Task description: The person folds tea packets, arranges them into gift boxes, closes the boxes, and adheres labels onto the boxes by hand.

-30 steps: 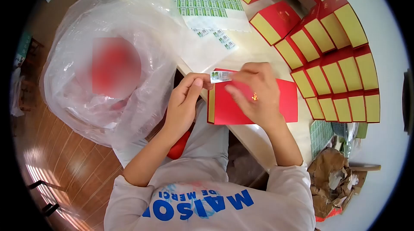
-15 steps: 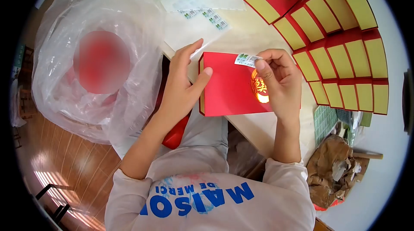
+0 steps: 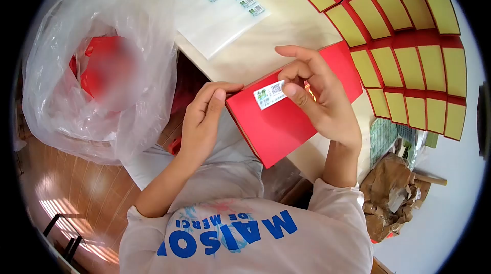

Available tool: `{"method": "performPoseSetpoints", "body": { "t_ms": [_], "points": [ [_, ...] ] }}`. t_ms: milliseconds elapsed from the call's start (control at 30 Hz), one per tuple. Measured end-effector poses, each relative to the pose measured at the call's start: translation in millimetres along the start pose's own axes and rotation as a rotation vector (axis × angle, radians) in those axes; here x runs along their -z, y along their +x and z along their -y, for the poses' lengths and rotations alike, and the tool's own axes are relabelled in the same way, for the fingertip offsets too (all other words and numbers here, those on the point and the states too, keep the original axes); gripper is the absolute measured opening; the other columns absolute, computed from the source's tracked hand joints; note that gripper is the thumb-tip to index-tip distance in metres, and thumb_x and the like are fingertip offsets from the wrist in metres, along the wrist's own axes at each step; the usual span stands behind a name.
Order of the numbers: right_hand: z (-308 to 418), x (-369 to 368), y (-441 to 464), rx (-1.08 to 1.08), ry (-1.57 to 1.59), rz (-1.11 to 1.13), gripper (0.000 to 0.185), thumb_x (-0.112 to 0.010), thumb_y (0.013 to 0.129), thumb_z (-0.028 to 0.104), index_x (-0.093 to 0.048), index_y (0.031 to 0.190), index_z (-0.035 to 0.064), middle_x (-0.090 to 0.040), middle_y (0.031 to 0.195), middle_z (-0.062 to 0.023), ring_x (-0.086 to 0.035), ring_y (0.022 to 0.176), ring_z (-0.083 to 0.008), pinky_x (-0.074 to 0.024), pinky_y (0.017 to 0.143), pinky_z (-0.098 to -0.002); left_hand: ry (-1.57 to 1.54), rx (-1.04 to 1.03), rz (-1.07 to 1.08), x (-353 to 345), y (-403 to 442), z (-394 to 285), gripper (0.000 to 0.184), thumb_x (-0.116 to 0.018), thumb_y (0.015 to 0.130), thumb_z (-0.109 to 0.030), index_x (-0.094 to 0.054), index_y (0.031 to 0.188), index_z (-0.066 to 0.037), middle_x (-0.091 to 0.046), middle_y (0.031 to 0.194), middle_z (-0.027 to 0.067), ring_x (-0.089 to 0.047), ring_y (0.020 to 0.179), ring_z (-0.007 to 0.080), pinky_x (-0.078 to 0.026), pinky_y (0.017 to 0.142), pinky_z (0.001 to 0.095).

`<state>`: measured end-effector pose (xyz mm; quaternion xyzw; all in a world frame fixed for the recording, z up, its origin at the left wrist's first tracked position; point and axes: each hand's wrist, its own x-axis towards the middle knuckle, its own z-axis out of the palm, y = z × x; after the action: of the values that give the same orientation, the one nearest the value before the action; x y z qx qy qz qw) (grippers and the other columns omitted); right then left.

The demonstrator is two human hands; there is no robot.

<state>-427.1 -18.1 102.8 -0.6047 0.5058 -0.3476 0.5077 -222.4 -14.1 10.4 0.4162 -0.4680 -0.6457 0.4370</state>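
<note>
A red gift box (image 3: pixel 284 133) lies slantwise over the table's edge, its near end sticking out above my lap. My left hand (image 3: pixel 203 118) holds the box at its left corner, fingers along the edge and thumb beside them. Between the thumb and index finger of my right hand (image 3: pixel 325 102) is a small white sticker label (image 3: pixel 269 95) with green print and a square code. The label hangs over the box's red face; whether it touches the surface I cannot tell. My right hand partly covers a shiny gold emblem (image 3: pixel 309 90) on the box.
Stacked red boxes with yellow ends (image 3: pixel 406 61) stand to the right. Sticker sheets (image 3: pixel 220 20) lie at the table's back left. A large clear plastic bag (image 3: pixel 148 110) with red contents stands left, and crumpled brown paper (image 3: pixel 383 192) lies at lower right.
The box has turned, its right end swinging away from me and its left end toward me. My right hand has brought the label left across the box. My left hand has shifted lower.
</note>
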Motion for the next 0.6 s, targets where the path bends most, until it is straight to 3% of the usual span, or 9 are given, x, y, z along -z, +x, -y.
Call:
{"method": "performPoseSetpoints", "body": {
  "t_ms": [167,333,600],
  "points": [
    [-11.6,-15.2,3.1,0.009,-0.002,0.073,0.044,-0.051,0.096,0.004,-0.035,0.137,-0.0006,-0.055,0.089,-0.0044,-0.050,0.084,-0.0094,-0.0403,0.077,-0.0211,-0.046,0.030,0.043,0.2,-5.0,0.0,0.035,-0.039,0.102,-0.022,-0.061,0.115,0.001,-0.057,0.111,0.0082,-0.052,0.108,0.0155,-0.037,0.097,0.0286],
    [-18.1,-25.6,4.0,0.071,-0.183,0.033,0.046,-0.050,0.094,-0.001,-0.033,0.138,-0.0004,-0.054,0.089,-0.0052,-0.050,0.085,-0.0112,-0.0398,0.082,-0.0226,-0.077,0.023,0.074,2.6,-6.8,3.0,0.034,-0.039,0.102,-0.022,-0.058,0.118,0.001,-0.055,0.115,0.0092,-0.050,0.111,0.0164,-0.036,0.099,0.0294],
    [-17.5,-32.1,5.0,0.056,-0.247,0.008,0.050,-0.051,0.091,-0.007,-0.033,0.138,-0.0002,-0.052,0.087,-0.0056,-0.048,0.082,-0.0116,-0.0397,0.079,-0.0223,-0.077,0.001,0.085,2.0,-6.5,3.3,0.034,-0.039,0.102,-0.022,-0.057,0.118,0.002,-0.055,0.115,0.0099,-0.050,0.111,0.0172,-0.036,0.098,0.0297]
  ]
}}
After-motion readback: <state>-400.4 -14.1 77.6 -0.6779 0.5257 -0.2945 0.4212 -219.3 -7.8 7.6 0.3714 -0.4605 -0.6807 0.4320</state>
